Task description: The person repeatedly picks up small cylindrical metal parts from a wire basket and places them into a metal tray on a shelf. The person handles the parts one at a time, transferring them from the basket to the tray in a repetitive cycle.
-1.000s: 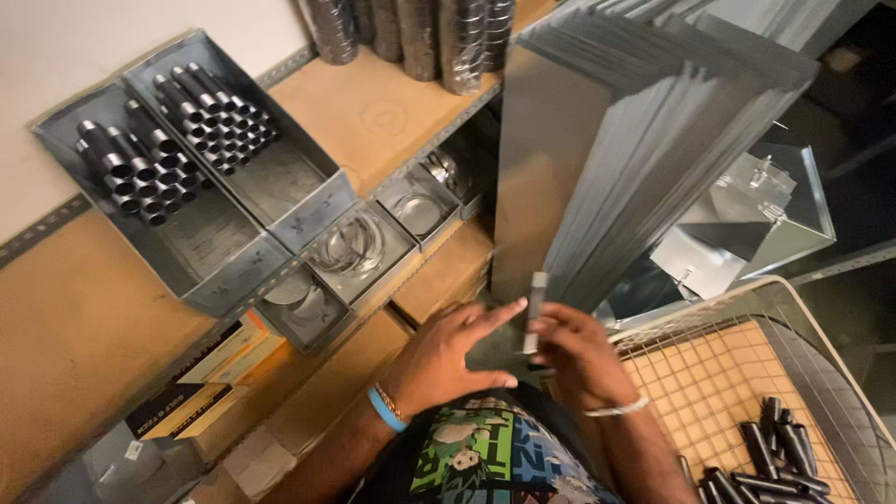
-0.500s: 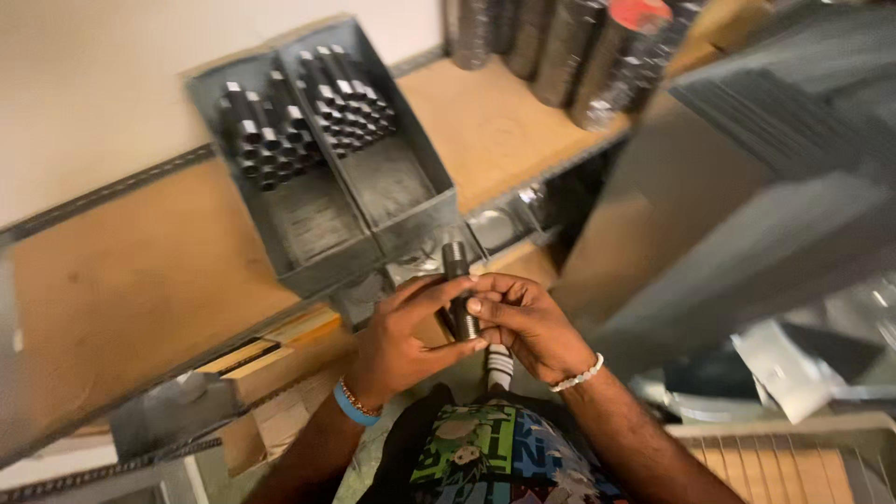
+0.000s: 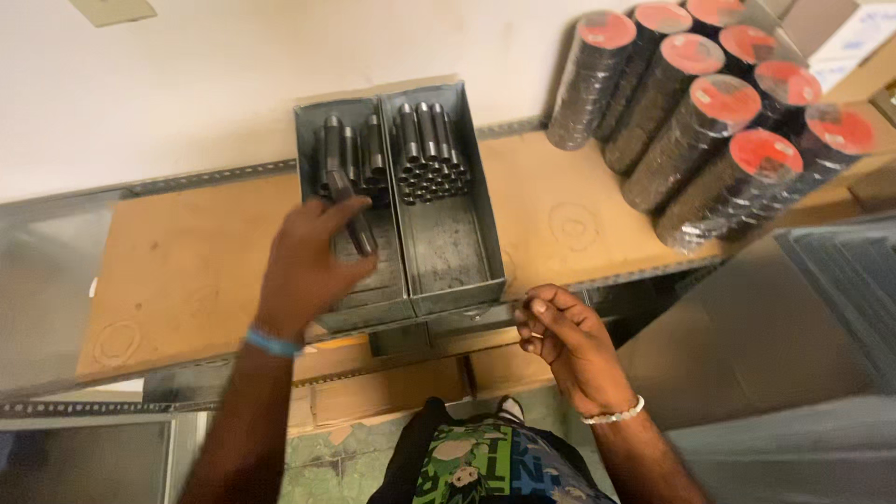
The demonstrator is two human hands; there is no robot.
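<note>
Nearest the camera, the right hand (image 3: 567, 338) is hanging just in front of the shelf edge, below the right-hand tray, its grip loosely curled with thumb and forefinger nearly meeting; whether anything small is pinched there cannot be told. A pale beaded bracelet (image 3: 613, 413) is circling that wrist.

Further in, the left hand (image 3: 303, 268) is reaching over the left tray (image 3: 373, 297), a long grey sheet-metal bin with dull, scuffed walls. Its grip is closing around a short dark metal pipe piece (image 3: 353, 217), a smooth round tube lying slantwise under the fingers, above the tray's bare front half. A blue wristband (image 3: 272, 343) is sitting on this wrist.

At the back of that tray more dark tubes (image 3: 359, 149) are lying stacked; the right tray (image 3: 453, 245), touching it side by side, is holding a denser bundle (image 3: 427, 149) with open ends showing (the front half is bare metal).

Both trays are resting on a brown fibreboard shelf (image 3: 177, 271), matte and ring-stained. Right of the trays, black rolls with red centres (image 3: 709, 121) are lying stacked against the pale wall (image 3: 233, 65).

Half a second ago both hands were meeting around one pipe piece in front of the trays; now they are apart, the left carrying it over the tray.
</note>
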